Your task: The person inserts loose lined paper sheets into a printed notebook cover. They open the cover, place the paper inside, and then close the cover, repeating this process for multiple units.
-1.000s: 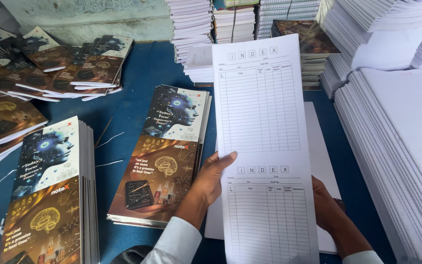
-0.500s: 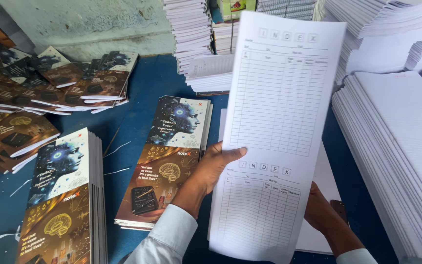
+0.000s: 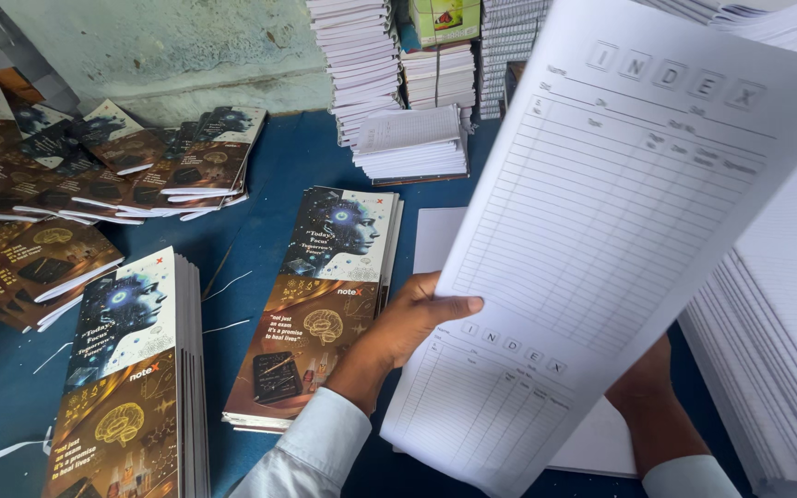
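Observation:
My left hand [image 3: 408,327] grips the left edge of a long white ruled index sheet [image 3: 620,221], thumb on top. My right hand [image 3: 648,383] holds the same sheet from underneath and is mostly hidden behind it. The sheet is lifted off the blue table [image 3: 297,166] and tilted up to the right. Under it lies another white sheet [image 3: 435,242]. Just left of my left hand sits a pile of printed notebook covers [image 3: 325,295] with a robot face and a brain picture.
A taller pile of the same covers [image 3: 131,387] stands at the front left. Loose covers [image 3: 94,184] are scattered at the far left. Stacks of white paper blocks [image 3: 417,138] stand at the back, and large white sheet stacks [image 3: 777,369] run along the right.
Both hands have raised the index sheet and swung its top end up and to the right, closer to the camera. The view has shifted nearer to the table.

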